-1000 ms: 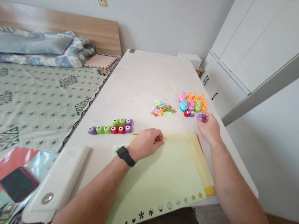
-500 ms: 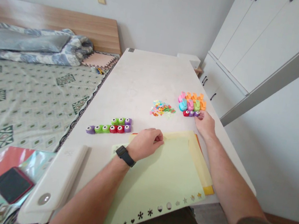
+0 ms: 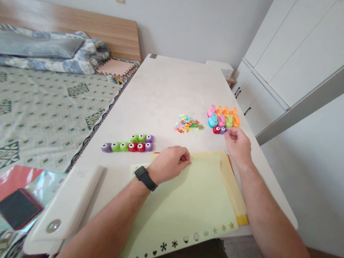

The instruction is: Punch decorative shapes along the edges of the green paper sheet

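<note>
My left hand point(image 3: 170, 162), a black watch on its wrist, rests as a closed fist on the top edge of a pale yellow-green paper sheet point(image 3: 187, 203) with punched shapes along its near edge. My right hand point(image 3: 236, 144) reaches to a short row of small punches, one red point(image 3: 215, 129) and one purple point(image 3: 222, 130). Its fingertips are pinched at the purple end of that row. Just behind stand larger pink, blue, green and orange punches point(image 3: 224, 117). A heap of coloured paper cut-outs point(image 3: 188, 124) lies left of them.
A double row of small green, red and purple punches point(image 3: 130, 144) lies on the white table point(image 3: 165, 86). Yellow and orange sheets point(image 3: 235, 192) stick out under the top sheet. A white device point(image 3: 66, 208) sits at the near left corner. A bed point(image 3: 36, 102) lies left, white cabinets point(image 3: 283, 55) right.
My right hand carried a small purple punch from the right over to the red and purple ones and set it at the end of that row. The left fist has stayed put.
</note>
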Demonstrator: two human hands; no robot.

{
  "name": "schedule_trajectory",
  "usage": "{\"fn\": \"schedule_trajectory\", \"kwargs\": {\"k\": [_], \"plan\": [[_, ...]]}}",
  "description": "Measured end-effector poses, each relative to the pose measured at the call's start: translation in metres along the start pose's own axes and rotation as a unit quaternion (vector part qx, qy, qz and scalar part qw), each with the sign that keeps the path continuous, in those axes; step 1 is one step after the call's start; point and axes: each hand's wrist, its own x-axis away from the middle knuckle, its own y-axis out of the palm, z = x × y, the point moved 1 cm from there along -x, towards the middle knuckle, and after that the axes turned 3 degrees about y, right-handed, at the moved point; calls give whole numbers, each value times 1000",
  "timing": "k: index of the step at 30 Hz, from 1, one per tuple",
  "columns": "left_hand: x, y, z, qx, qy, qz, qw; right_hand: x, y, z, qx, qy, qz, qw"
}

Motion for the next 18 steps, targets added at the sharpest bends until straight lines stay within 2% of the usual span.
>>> {"fn": "schedule_trajectory", "kwargs": {"k": [2,4,6,10,14,16,18], "plan": [[0,-1,1,6,1,1,1000,11,2,-9,-61,18,-98,993],[-1,-1,2,11,5,2,1000,20,3,-18,-103,37,-203,973],[-1,-2,3,16,11,5,1000,27,3,-25,-129,52,-276,951],[-1,-4,5,24,16,17,999,31,-3,-36,-186,117,-332,917],[-2,-4,6,37,22,27,999,35,-8,-43,-265,218,-414,843],[-2,-5,7,47,25,29,998,38,-9,-46,-286,212,-460,814],[-2,-5,9,58,28,27,998,42,-8,-49,-289,182,-482,807]]}}
